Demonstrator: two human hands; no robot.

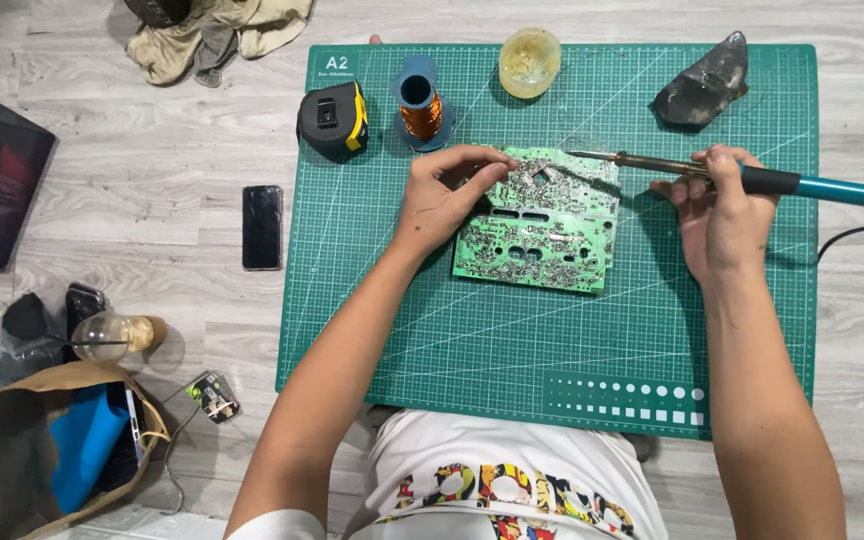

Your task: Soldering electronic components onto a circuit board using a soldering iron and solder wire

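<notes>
Here the circuit board point(540, 222) lay flat on the green mat point(552, 340), long axis running left to right. The left hand point(444, 197) pinched its upper left corner, nearest it. The right hand point(720, 212), off to the board's right, gripped the soldering iron point(752, 178), tip pointing left above the top edge.

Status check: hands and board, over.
Left hand holds circuit board edge. Right hand grips soldering iron, tip over board. Nothing between.
</notes>
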